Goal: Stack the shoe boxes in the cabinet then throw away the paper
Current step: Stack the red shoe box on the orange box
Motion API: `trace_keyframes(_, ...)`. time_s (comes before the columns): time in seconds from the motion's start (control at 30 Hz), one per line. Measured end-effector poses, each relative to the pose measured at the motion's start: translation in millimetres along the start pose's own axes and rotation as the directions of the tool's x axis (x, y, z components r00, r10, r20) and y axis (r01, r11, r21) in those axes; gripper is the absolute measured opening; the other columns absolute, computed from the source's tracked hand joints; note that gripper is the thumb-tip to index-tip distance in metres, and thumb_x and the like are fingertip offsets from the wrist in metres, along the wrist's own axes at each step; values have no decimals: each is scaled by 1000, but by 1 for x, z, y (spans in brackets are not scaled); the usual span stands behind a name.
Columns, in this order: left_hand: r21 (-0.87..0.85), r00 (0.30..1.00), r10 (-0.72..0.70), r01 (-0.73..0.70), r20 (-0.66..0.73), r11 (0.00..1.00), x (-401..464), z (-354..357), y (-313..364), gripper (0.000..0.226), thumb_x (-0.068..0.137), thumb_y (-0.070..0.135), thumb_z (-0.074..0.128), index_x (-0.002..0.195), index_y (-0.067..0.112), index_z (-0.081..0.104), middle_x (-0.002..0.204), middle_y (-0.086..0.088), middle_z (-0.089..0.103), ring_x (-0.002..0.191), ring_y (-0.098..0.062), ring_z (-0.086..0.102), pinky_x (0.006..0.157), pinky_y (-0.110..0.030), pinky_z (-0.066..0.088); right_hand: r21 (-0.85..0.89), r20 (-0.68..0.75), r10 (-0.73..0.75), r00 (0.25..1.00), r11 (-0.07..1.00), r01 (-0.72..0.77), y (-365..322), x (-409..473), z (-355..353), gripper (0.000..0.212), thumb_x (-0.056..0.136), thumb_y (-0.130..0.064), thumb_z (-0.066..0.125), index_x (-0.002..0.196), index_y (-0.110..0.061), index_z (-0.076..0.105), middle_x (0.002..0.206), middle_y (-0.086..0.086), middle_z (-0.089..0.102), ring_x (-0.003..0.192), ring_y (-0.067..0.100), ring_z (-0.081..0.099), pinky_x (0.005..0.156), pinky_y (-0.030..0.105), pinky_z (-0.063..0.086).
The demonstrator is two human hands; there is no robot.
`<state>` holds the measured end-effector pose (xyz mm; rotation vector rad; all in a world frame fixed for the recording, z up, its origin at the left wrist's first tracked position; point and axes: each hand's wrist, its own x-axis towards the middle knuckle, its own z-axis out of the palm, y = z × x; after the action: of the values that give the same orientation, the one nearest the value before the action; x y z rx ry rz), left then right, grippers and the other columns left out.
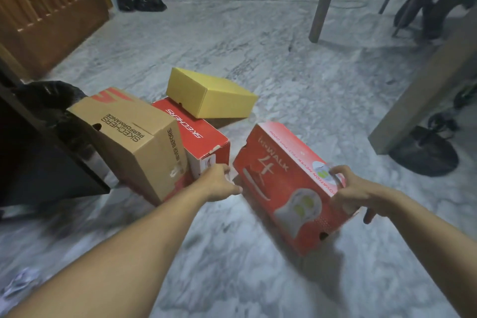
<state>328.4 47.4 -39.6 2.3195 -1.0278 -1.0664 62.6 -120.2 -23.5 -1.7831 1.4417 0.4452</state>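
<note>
Red box (pixel 289 186) tilts above the marble floor (pixel 296 64), right hand (pixel 351 188) clamped over its right edge, left hand (pixel 219 181) gripping its left corner. Just left sit a red Skechers box (pixel 196 134), a leaning brown box (pixel 129 137) and a yellow box (pixel 211 95). Bare floor lies ahead. Dark cabinet (pixel 38 157) is cut off at left; motion blur smears the foreground.

Four shoe boxes on the floor: two red ones, the tilted red box (pixel 291 186) gripped between the fingers of both hands and the flat red box (pixel 192 134) just beyond the left fingertips, plus one brown box (pixel 129 139) (leaning) and one yellow box (pixel 210 94) farther off. Two hands, left hand (pixel 219 183) and right hand (pixel 353 191).
</note>
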Motion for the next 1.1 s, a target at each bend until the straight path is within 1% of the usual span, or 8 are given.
trace_keyframes(0.17,-33,1000,-19,19,-12,999,-6,24,0,82,80,28,76,147,10,33,148,-7,43,130,-26,47,94,-29,42,16,60,-22,998,1000,21,36,-7,-10,80,53,-13,53,125,-45,37,94,13,56,68,26,53,56,29,42)
trace_keyframes(0.3,-71,999,-28,30,27,997,-11,39,-8,72,65,32,82,129,19,51,121,3,61,110,-20,60,96,-34,48,75,-159,-148,976,984,162,37,-5,-2,76,55,-17,56,127,-40,55,117,3,59,81,16,62,55,17,47)
trace_keyframes(0.47,-199,1000,9,-5,19,980,-10,52,-18,40,68,10,76,101,25,59,102,2,68,94,-15,64,78,-27,52,206,-460,-98,882,955,213,46,9,18,100,59,-18,79,149,-20,35,125,12,55,107,32,59,89,42,53)
trace_keyframes(0.57,-261,999,1,13,51,965,-9,56,-23,47,67,11,76,109,24,59,99,4,69,93,-14,65,82,-29,54,310,-380,22,925,945,105,51,12,36,99,69,-15,82,149,-17,23,107,8,58,98,32,59,68,38,53)
trace_keyframes(0.63,-312,997,-15,38,76,949,-10,59,-25,44,74,9,76,109,27,56,95,12,65,90,-8,62,81,-25,49,336,-297,68,952,941,38,57,13,48,84,65,-26,80,135,-21,35,101,3,60,86,29,63,53,32,50)
trace_keyframes(0.8,-372,998,-47,58,40,926,-15,64,-23,40,72,6,77,104,24,62,99,5,70,94,-15,65,87,-36,55,415,-356,37,934,901,123,65,8,56,57,67,-27,83,115,-20,53,101,-1,66,82,18,63,55,27,47)
trace_keyframes(0.97,-418,995,10,-50,-96,907,-32,42,-6,33,76,16,81,101,30,65,100,7,70,97,-15,65,90,-30,51,400,-431,-52,901,884,241,49,-16,30,63,74,-37,82,130,-22,57,106,-4,62,78,9,60,51,19,40)
trace_keyframes(1.1,-425,971,31,-132,-238,896,-58,12,16,27,80,19,78,105,23,68,101,3,70,89,-13,64,81,-24,47,395,-459,-81,885,873,285,29,-44,6,63,68,-45,85,122,-18,66,110,6,67,82,22,66,53,38,58)
